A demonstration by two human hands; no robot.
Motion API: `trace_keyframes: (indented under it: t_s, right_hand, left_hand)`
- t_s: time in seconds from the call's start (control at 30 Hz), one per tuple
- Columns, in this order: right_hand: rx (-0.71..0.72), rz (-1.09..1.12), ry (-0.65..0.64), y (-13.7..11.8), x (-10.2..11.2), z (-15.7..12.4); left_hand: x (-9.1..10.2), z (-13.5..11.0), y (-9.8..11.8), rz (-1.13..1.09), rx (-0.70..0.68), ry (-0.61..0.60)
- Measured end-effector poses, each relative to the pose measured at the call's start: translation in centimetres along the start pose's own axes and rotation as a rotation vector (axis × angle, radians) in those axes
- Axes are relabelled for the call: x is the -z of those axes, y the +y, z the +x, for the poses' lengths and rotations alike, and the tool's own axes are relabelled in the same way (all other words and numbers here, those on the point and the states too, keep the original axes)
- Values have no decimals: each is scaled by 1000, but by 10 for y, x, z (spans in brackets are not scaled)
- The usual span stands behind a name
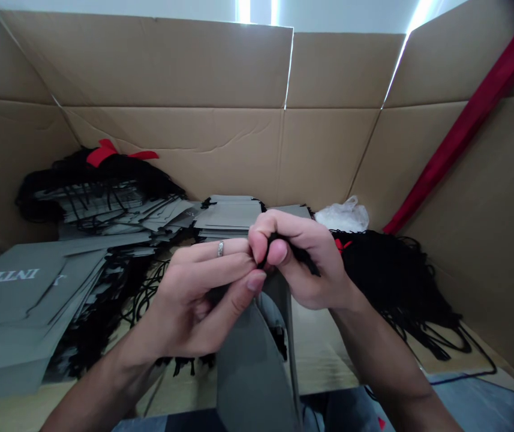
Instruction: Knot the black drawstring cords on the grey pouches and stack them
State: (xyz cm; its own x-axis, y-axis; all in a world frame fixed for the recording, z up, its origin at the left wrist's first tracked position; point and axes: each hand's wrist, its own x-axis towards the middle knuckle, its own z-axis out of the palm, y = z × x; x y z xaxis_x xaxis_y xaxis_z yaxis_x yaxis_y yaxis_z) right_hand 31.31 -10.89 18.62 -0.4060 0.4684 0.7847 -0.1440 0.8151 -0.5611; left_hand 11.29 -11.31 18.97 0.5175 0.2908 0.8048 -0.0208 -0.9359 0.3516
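Observation:
My left hand [198,294], with a silver ring [221,248] on one finger, and my right hand [304,261] meet at the centre. Their fingertips pinch a short length of black cord [274,252]. Just below them stands a grey paper bag [250,372], upright, its top edge under my left thumb. Part of its mouth is hidden by my hands. A tangled mass of black cord handles [396,282] lies beside my right wrist.
Stacks of grey paper bags [23,306] with black cords lie on the left and at the back, one printed with white lettering. Red ribbon [104,153] sits on black cords at the back left. Tall cardboard walls [171,66] surround everything, with a white plastic bag [342,216] against them.

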Motion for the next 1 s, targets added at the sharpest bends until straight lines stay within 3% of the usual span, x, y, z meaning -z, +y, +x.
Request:
trace_keyframes:
  t_s: [0.13,0.3,0.57,0.8,1.0]
  right_hand:
    - [-132,81,-1,-4,7,1]
    - [-172,-259,191,-16,21,-5]
    - [-367,-190,101,-33,31,-10]
    - [-220,-376,-9,-37,33,-11]
    - [-60,-502,166,-32,14,-9]
  left_hand:
    - [4,4,1,31,130,-21]
    - [7,9,-1,-5,295,-18]
    - [8,7,-4,-74,362,-30]
    - [8,8,-2,-43,315,-51]
    - [0,6,-7,-56,291,55]
